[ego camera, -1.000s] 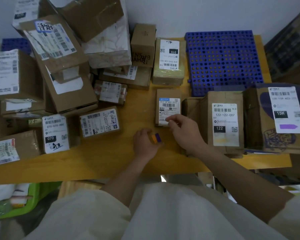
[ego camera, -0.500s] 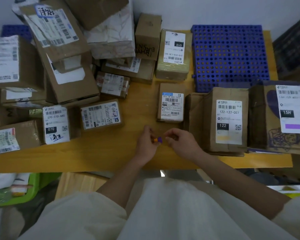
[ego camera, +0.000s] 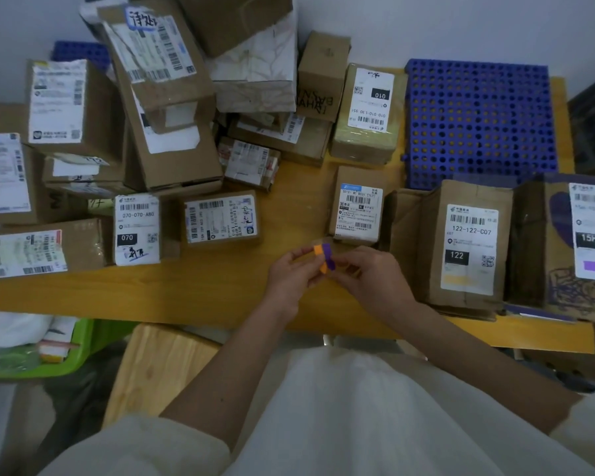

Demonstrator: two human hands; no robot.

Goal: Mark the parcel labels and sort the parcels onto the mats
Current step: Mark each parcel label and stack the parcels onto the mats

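Wooden table [ego camera: 220, 290], sticker strips [ego camera: 324, 258] pinched between both hands' fingers [ego camera: 303, 257]

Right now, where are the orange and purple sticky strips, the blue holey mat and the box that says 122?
sticky strips [ego camera: 324, 258]: head view, purple strip's middle.
blue mat [ego camera: 478, 121]: head view, bare centre.
122 box [ego camera: 469, 247]: head view, white label.
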